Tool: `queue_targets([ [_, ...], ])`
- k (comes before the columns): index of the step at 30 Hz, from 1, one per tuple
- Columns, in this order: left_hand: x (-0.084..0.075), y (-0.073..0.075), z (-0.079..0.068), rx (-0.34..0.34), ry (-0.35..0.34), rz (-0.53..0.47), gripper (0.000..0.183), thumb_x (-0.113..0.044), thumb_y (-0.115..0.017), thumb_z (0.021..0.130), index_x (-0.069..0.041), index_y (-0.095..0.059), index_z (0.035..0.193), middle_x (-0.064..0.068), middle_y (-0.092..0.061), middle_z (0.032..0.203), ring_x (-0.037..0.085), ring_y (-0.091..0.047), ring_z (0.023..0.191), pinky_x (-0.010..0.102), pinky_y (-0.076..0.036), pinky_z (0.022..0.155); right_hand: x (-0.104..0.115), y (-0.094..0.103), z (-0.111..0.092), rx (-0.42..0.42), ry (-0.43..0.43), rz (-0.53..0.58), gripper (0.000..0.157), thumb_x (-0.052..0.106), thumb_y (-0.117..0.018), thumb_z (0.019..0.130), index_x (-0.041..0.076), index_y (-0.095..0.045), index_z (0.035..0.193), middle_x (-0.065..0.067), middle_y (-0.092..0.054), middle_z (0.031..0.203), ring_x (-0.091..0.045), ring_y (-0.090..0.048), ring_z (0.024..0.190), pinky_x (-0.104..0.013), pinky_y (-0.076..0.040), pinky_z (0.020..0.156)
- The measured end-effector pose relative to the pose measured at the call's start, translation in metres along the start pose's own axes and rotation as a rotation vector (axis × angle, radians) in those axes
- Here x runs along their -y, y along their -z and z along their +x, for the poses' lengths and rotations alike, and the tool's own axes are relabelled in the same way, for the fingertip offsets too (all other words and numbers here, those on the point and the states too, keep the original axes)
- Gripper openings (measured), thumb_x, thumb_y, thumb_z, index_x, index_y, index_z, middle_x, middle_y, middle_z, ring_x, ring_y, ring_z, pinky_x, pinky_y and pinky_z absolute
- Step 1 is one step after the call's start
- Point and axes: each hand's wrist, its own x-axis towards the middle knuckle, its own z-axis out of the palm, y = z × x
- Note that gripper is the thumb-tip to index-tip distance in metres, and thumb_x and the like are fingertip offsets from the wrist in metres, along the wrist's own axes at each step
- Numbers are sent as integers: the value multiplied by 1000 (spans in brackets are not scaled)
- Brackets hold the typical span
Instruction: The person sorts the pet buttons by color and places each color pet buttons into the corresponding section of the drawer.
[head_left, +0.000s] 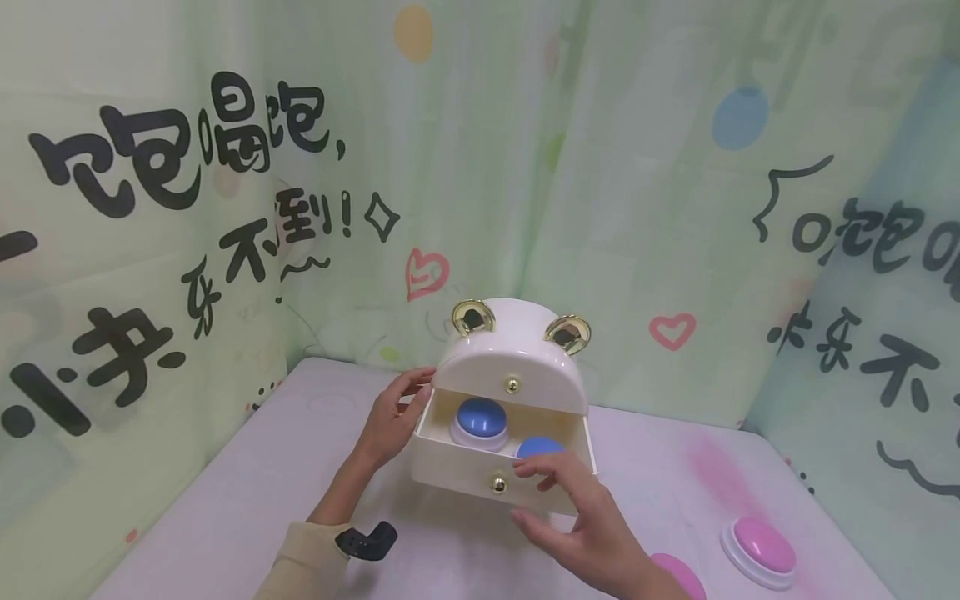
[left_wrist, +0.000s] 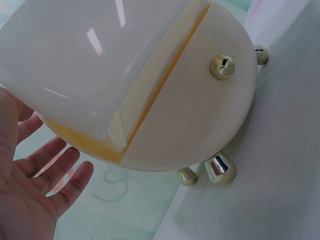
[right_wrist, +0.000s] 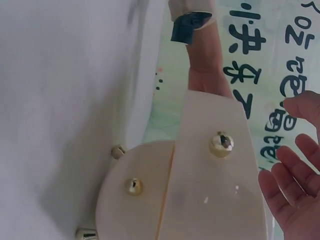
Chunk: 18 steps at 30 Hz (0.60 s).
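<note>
Blue buttons [head_left: 482,417] sat in the open drawer [head_left: 453,468], lower centre! My right fingers [head_left: 553,468] hung loose, empty, at its front; left fingers [head_left: 407,382] outstretched beside the box [head_left: 517,365]. One knock risked tipping it!

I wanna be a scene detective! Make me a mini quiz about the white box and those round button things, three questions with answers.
1. How many blue domes show inside the open drawer?
2. True or false: the pink domes are in the drawer too.
3. Which hand shows in front of the drawer in the head view: A, left, or B, right?

Key:
1. Two.
2. False; the pink domes are on the table.
3. B, the right hand.
</note>
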Motion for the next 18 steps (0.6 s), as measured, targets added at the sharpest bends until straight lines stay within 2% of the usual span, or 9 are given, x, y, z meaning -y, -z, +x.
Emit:
queue_targets([
  [5,0,0,0,-1,-16,9,36,-16,-55,105,-7,-58,140,15,-65,132,32,-62,119,45,-57,90,-3,-9,-3,1,27,-41,48,4,-86,79,6,-63,121,-7,-67,120,-17,-60,111,-27,-55,84],
  [7,0,0,0,-1,-15,11,36,-16,-55,105,-7,-58,140,15,-65,132,32,-62,120,45,-57,91,-6,-12,-4,-12,72,-82,41,11,-83,86,5,-64,121,-7,-67,119,-16,-60,108,-25,-54,85],
  [10,-1,0,0,1,-1,10,36,-16,-55,105,-8,-58,140,15,-65,133,32,-62,120,47,-57,92,-9,-17,-3,-49,174,-154,33,23,-73,96,2,-65,120,-8,-68,117,-20,-62,106,-21,-50,93],
  [13,-1,0,0,2,5,6,36,-17,-55,106,-8,-58,141,14,-65,134,31,-62,121,47,-56,92,-12,-21,-2,-87,256,-223,33,30,-64,101,1,-66,117,-9,-69,116,-23,-64,106,-20,-44,104],
  [18,-1,0,0,-1,8,1,37,-20,-55,106,-9,-58,141,13,-64,135,31,-61,121,47,-56,94,-13,-26,-3,-94,264,-282,31,31,-60,102,4,-68,115,-7,-70,115,-24,-64,108,-19,-38,110],
])
